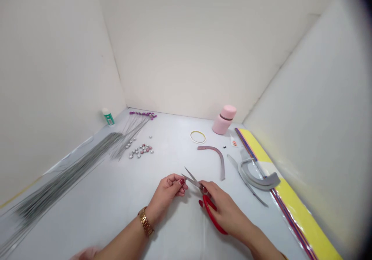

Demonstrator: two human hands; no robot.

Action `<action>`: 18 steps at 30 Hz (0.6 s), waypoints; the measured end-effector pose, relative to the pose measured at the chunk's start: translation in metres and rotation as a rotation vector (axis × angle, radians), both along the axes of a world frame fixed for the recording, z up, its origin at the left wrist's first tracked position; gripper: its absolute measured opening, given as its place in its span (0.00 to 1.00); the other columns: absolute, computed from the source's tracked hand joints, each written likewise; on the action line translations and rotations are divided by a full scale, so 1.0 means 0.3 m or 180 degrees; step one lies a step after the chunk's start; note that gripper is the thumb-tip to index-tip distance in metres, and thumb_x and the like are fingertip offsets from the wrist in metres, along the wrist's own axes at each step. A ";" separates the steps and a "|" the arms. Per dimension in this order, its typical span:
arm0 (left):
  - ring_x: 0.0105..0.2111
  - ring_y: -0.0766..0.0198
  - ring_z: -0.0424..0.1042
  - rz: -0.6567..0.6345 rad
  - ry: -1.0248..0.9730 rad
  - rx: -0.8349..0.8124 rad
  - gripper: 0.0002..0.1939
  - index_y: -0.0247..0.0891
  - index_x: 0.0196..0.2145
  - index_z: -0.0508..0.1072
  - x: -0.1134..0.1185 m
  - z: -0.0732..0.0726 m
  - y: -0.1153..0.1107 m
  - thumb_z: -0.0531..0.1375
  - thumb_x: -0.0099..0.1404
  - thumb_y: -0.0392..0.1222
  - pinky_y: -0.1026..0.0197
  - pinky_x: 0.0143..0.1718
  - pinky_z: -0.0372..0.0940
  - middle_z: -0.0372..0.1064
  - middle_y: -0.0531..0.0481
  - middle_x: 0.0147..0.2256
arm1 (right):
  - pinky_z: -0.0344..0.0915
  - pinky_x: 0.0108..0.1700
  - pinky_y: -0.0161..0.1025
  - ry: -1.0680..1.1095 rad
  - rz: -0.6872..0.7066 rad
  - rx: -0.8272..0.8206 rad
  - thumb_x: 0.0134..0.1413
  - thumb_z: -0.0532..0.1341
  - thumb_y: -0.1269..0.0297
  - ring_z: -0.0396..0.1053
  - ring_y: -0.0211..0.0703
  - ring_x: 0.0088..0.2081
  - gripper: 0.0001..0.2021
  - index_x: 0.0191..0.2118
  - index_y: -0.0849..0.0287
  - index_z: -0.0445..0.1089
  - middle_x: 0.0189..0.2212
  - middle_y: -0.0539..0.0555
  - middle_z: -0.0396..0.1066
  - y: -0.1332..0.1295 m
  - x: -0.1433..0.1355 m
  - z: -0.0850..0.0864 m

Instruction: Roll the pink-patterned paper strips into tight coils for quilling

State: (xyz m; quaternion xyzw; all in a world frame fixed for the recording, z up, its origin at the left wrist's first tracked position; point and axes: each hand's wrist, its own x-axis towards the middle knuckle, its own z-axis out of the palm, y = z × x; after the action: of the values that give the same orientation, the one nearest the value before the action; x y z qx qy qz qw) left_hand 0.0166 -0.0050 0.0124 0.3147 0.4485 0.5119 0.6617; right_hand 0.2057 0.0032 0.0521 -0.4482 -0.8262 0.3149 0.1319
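Red-handled scissors (213, 215) are held in my right hand (225, 209), their blades spread apart and pointing left. The thumb and fingers of my left hand (170, 188) are pinched together right beside the blade tips. Whatever lies between those fingertips is too small to make out. Beyond my hands, a curved mauve strip (217, 153) lies on the table. Small silver and pink star-shaped pieces (142, 150) are scattered to the left.
Thin grey wires (72, 171) run along the left side, with purple-tipped stems (143, 114) behind. A glue stick (108, 116), a tape roll (198, 137) and a pink flask (223, 120) stand or lie farther back. Grey curved strips (258, 180) overlap yellow sheets (302, 209) at right.
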 end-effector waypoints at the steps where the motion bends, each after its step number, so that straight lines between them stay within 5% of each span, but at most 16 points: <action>1: 0.22 0.71 0.64 -0.0017 0.0008 0.0021 0.11 0.32 0.29 0.71 -0.001 -0.001 0.001 0.61 0.54 0.44 0.67 0.28 0.61 0.70 0.48 0.25 | 0.61 0.44 0.41 -0.0069 0.0039 0.0034 0.52 0.52 0.71 0.63 0.46 0.41 0.15 0.47 0.58 0.58 0.40 0.57 0.64 0.001 -0.006 -0.001; 18: 0.22 0.69 0.66 -0.0095 0.0274 0.0183 0.05 0.33 0.28 0.72 0.006 -0.020 0.004 0.57 0.53 0.35 0.67 0.26 0.61 0.70 0.51 0.23 | 0.61 0.40 0.40 -0.0353 0.0236 0.0279 0.49 0.52 0.75 0.62 0.46 0.38 0.15 0.45 0.58 0.59 0.36 0.57 0.63 0.006 -0.029 -0.012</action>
State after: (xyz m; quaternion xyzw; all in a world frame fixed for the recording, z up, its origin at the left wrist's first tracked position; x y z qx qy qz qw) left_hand 0.0184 -0.0037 0.0064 0.3619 0.4570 0.5005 0.6400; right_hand 0.1969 0.0049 0.0484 -0.4279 -0.8612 0.2577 0.0937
